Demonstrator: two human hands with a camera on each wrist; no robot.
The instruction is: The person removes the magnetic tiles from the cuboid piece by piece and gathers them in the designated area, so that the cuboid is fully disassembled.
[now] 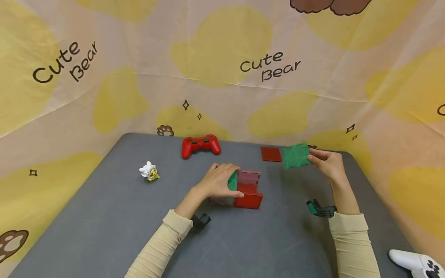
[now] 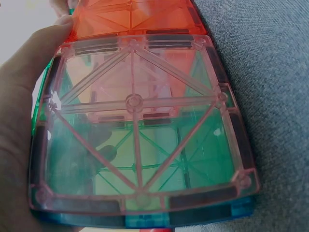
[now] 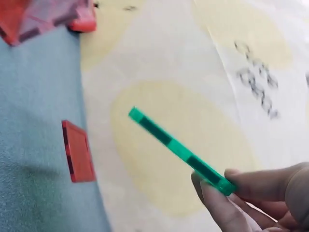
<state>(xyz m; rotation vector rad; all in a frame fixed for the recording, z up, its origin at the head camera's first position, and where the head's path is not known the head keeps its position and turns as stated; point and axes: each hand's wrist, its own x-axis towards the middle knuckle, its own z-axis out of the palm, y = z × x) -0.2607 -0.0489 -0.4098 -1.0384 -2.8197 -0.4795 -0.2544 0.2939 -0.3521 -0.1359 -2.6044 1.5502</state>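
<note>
- The left hand [image 1: 219, 180] rests on a tile box [image 1: 245, 189] near the middle of the grey table [image 1: 104, 216]; its fingers curl over the box's left side and grip it.
- The box is built of clear magnetic tiles: red walls toward the front and right, a pinkish tile on top, and green showing under the fingers.
- In the left wrist view, the pink tile [image 2: 140, 121] fills the frame, with an orange-red tile [image 2: 133, 17] above it and green tiles behind it; the left palm [image 2: 21, 121] lies along its left edge.
- The right hand [image 1: 328, 164] holds a green tile [image 1: 296, 155] off the table, at the back right, pinching its right edge between thumb and fingers.
- In the right wrist view, the green tile [image 3: 181, 151] shows edge-on, pinched at its lower end by the fingertips [image 3: 217, 200].
- A red tile [image 1: 271, 154] lies flat on the table just left of the green tile, well apart from the box.
- A red gamepad [image 1: 201, 145] sits at the back edge of the table.
- A small white and yellow toy [image 1: 149, 171] stands left of the box.
- A white controller [image 1: 415, 263] lies at the front right corner.
</note>
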